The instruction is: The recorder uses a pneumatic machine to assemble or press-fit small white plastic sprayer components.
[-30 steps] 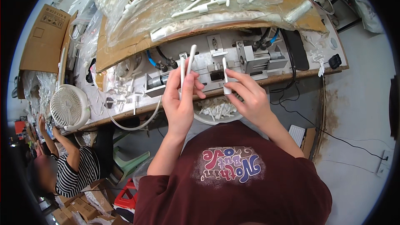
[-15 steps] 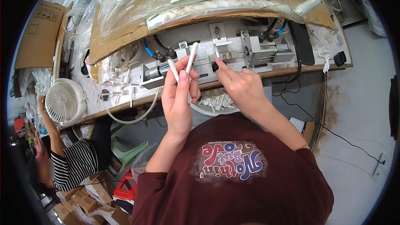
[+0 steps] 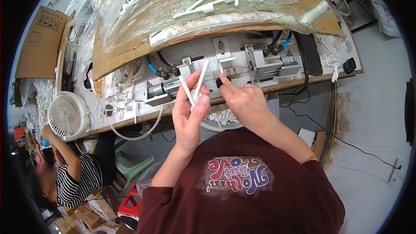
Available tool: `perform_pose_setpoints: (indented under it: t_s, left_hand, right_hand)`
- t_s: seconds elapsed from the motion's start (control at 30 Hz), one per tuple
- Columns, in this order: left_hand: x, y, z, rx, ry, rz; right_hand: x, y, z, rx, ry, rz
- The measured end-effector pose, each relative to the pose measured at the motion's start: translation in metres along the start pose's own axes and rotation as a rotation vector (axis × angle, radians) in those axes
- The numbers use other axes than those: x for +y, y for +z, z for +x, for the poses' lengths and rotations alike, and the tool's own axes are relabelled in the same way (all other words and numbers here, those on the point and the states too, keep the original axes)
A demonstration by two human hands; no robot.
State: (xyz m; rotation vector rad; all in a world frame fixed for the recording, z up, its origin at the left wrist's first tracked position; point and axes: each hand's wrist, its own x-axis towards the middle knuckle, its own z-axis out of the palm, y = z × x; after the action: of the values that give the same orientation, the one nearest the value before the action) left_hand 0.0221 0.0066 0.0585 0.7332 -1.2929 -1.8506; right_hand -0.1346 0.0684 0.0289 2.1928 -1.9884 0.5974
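Note:
My left hand is closed round two white capped plastic sticks. One stick points up toward the metal fixture, and the other stick leans left; a ribbed white cap shows near my fingers. My right hand is at the fixture's front edge, index finger stretched out and other fingers curled. That fingertip touches the lower end of a white rod standing in the middle of the fixture. My right thumb is hidden. A black knob sits beside the fingertip.
Many white capped sticks lie on plastic film over a cardboard sheet above the fixture. A bowl of white parts is below the bench edge. Left are a white fan and a person in a striped top.
The two sticks in my left hand have spread and tilted, with the ribbed cap now showing. My right fingertip stays at the rod. The whole view has shifted slightly.

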Motion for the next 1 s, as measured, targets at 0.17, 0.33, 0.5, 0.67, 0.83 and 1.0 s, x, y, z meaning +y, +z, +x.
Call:
perform_pose_setpoints:
  t_s: [0.17, 0.33, 0.5, 0.67, 0.83, 1.0]
  left_hand:
    - [0.001, 0.003, 0.001, -0.020, -0.052, -0.013]
    - [-0.004, -0.002, 0.000, -0.036, 0.014, -0.038]
    - [-0.005, 0.000, -0.003, -0.039, 0.090, -0.048]
    - [-0.005, -0.005, -0.004, 0.017, 0.030, 0.114]
    - [-0.005, 0.006, -0.007, 0.041, -0.136, 0.189]
    - [-0.020, 0.012, -0.006, -0.091, -0.290, 0.009]
  right_hand:
    - [0.000, -0.001, 0.001, -0.024, 0.004, -0.015]
    - [0.004, 0.006, -0.005, 0.044, 0.003, 0.004]
    - [0.005, 0.004, -0.008, 0.092, -0.022, 0.065]
    - [0.005, -0.021, -0.014, 0.098, -0.098, 0.287]
    - [-0.007, -0.036, -0.018, 0.232, -0.094, 0.484]
    - [-0.012, -0.029, -0.016, 0.281, -0.117, 0.502]
